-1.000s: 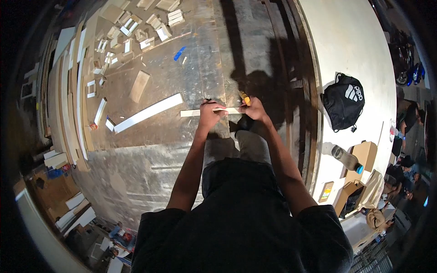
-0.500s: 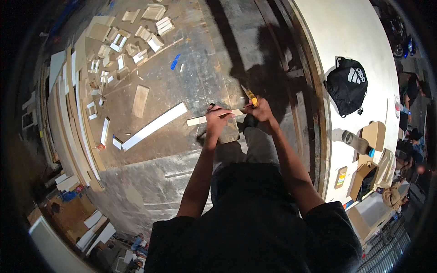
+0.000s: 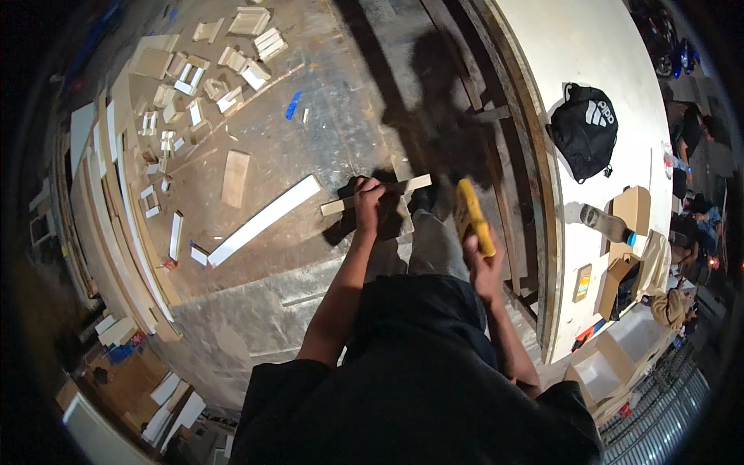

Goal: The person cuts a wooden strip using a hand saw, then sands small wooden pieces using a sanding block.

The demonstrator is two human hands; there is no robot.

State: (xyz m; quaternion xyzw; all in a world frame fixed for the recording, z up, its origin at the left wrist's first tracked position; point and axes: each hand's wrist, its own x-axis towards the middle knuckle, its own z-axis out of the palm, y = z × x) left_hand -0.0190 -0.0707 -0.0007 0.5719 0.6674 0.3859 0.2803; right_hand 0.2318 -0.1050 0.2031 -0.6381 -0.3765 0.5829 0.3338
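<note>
My left hand [image 3: 368,208] is closed around a narrow wooden strip [image 3: 417,184], whose pale ends show on either side of my fingers. The strip is held above the work surface, near my knees. To the right, my right hand [image 3: 486,267] grips a yellow tool [image 3: 471,213] that looks like a utility knife. This tool is apart from the strip and slightly blurred; its blade cannot be made out. A long white-faced board [image 3: 263,221] lies left of my left hand, with a short flat wood piece [image 3: 235,178] beyond it.
Several small wooden assemblies [image 3: 190,77] are spread over the wooden work surface [image 3: 310,139] at the upper left. Long boards [image 3: 124,217] line its left side. On the white table [image 3: 535,39] at right are a black drawstring bag [image 3: 585,132], a bottle [image 3: 604,223] and cardboard boxes [image 3: 632,205].
My right hand has moved away from the strip, back toward my body, lifting the yellow tool. My left hand keeps hold of the strip, whose right end is now uncovered.
</note>
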